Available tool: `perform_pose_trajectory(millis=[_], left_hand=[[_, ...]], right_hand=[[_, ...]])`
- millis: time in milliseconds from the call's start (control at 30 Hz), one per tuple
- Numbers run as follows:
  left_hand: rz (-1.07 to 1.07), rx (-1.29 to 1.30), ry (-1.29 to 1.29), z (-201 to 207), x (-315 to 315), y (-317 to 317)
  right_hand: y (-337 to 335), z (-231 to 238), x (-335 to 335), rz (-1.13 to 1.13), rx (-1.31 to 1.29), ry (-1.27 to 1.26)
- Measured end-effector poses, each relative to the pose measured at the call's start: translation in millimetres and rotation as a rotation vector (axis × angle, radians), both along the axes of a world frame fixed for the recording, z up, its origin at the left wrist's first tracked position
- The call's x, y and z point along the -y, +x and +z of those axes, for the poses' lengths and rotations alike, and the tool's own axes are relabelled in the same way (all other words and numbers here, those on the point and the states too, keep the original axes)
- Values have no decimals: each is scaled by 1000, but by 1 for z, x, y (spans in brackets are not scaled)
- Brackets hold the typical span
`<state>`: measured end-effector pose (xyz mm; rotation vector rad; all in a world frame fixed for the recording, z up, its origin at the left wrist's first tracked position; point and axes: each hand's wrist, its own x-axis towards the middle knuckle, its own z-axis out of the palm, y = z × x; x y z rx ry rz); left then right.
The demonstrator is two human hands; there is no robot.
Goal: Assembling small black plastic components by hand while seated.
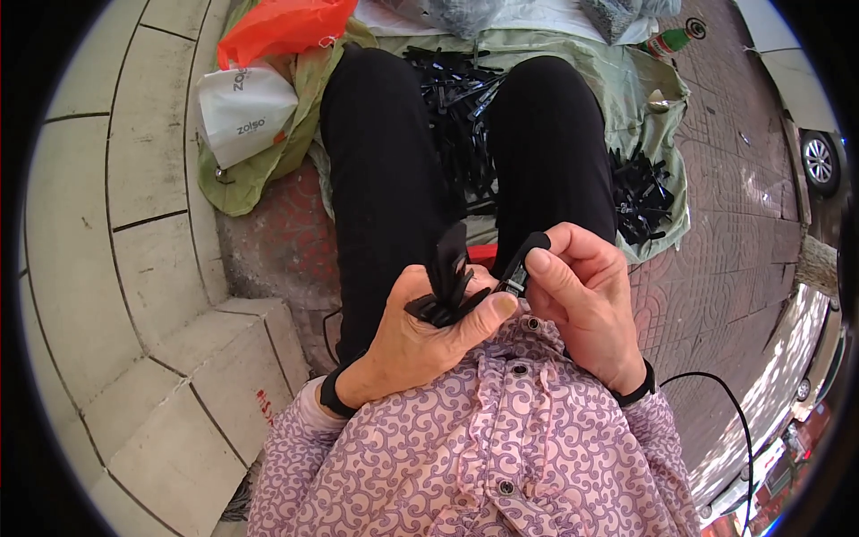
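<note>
Left hand (420,336) is clenched around a fanned bundle of flat black plastic strips (445,282) rising away from the palm, while right hand (582,300), just beside it, pinches a single short black plastic clip (522,262), long axis angled toward the bundle.

Black strips (445,286) matt, probably plastic; green ground sheet (626,80) thin cloth; paving (716,295) rough brick

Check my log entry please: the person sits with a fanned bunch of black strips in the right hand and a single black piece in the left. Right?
Not quite: the hands are swapped. The head view shows the fanned bunch of black strips in the left hand, and the single black piece pinched in the right hand. The person is indeed sitting.
</note>
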<state>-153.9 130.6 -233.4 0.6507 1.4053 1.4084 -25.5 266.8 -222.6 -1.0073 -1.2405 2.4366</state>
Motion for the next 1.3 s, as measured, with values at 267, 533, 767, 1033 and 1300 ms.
perform_pose_trajectory(millis=[267, 533, 767, 1033, 1300], left_hand=[[68, 6, -77, 0, 2, 3], [-47, 125, -169, 5, -4, -1], [-148, 84, -189, 17, -12, -4], [17, 129, -250, 4, -20, 2], [114, 204, -316, 1, -31, 10]], right_hand=[[-3, 6, -1, 72, 25, -156], [4, -4, -12, -12, 42, -160], [16, -2, -14, -70, 32, -64], [102, -21, -94, -635, 4, 170], [214, -196, -150, -1000, 424, 83]])
